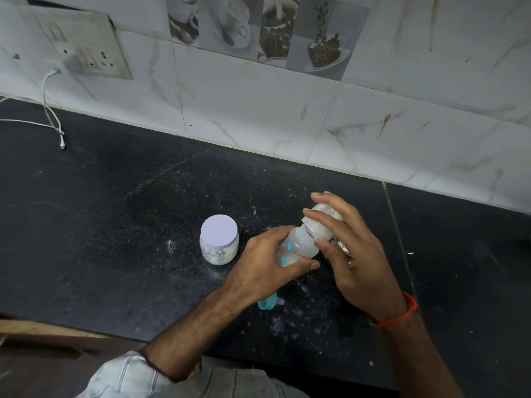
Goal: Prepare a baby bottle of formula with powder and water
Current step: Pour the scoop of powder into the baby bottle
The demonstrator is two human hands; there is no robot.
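My left hand grips the body of a translucent baby bottle with blue and orange prints, tilted to the upper right above the black counter. White liquid or powder shows at the bottle's bottom. My right hand wraps its fingers around the white collar and nipple top at the bottle's neck. A small jar of white powder with a pale lid stands closed just left of my left hand. A teal cap lies on the counter under my left wrist.
A metal object is partly hidden behind my right hand. Spilled white powder dusts the counter around the jar. A white charging cable trails from a wall socket at the far left. The tiled wall runs along the counter's back.
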